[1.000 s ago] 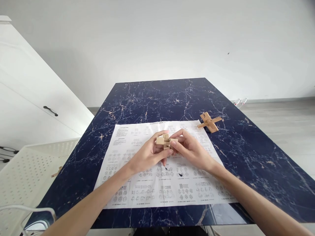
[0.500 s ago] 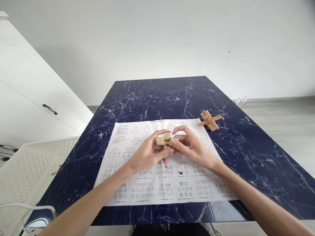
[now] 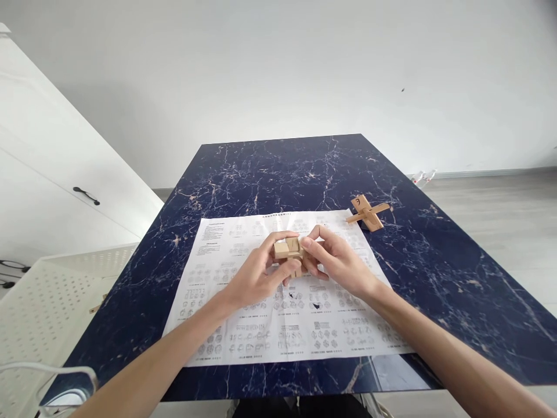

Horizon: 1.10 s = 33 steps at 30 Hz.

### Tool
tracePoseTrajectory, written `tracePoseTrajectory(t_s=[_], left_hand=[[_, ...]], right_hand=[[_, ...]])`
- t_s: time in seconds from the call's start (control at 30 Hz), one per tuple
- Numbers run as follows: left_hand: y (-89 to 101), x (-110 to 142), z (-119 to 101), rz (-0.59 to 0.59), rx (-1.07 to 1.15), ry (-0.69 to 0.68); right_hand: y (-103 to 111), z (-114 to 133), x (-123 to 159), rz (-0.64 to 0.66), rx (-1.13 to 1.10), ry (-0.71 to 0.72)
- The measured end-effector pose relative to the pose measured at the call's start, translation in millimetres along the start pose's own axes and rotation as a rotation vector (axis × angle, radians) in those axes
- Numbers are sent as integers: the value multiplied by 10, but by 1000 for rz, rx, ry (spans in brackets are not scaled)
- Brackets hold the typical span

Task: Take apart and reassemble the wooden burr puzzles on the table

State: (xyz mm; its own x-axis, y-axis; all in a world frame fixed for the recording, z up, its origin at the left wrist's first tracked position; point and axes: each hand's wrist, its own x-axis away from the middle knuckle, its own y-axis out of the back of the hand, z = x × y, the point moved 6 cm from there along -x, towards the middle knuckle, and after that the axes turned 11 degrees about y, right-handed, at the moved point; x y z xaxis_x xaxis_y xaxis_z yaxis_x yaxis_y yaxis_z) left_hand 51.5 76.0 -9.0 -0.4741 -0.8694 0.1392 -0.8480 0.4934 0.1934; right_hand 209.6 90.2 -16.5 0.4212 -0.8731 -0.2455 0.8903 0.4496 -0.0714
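Between my two hands is a pale wooden burr puzzle (image 3: 282, 250), made of interlocking blocks, held above a printed instruction sheet (image 3: 252, 342). My left hand (image 3: 261, 273) grips its left side, thumb across the near face and fingers around the back. The thumb and fingers of my right hand (image 3: 333, 255) pinch its right end, covering most of that side. Small diagrams fill the sheet, with a few dark marks below the hands. Another wooden puzzle (image 3: 369, 213), cross-shaped with a dark mark on one piece, rests by the sheet's upper right corner.
The blue marbled table (image 3: 278, 174) reaches toward a white wall. A white perforated basket (image 3: 47, 296) stands at the left, with a white cable (image 3: 65, 367) beside it. Farther left is a white cabinet (image 3: 56, 151) with a black handle.
The burr puzzle has tilted and turned slightly in my hands. My right thumb has moved up along its right side, while my left hand keeps its hold.
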Motion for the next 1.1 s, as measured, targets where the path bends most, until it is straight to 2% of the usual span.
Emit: tracePoseTrajectory(t_s=[0.2, 0.5, 0.7, 0.8, 1.1], left_hand=[[23, -25, 19, -38, -38, 10], [39, -13, -28, -22, -83, 32], [-15, 3, -52, 31, -15, 95], [-14, 3, -57, 12, -10, 93], [-3, -23, -61, 23, 54, 65]], right_hand=[[4, -43, 21, -13, 47, -19], [4, -52, 42, -1, 142, -53], [77, -96, 45, -84, 176, -83], [90, -83, 46, -105, 183, -88], [54, 6, 42, -17, 223, -38]])
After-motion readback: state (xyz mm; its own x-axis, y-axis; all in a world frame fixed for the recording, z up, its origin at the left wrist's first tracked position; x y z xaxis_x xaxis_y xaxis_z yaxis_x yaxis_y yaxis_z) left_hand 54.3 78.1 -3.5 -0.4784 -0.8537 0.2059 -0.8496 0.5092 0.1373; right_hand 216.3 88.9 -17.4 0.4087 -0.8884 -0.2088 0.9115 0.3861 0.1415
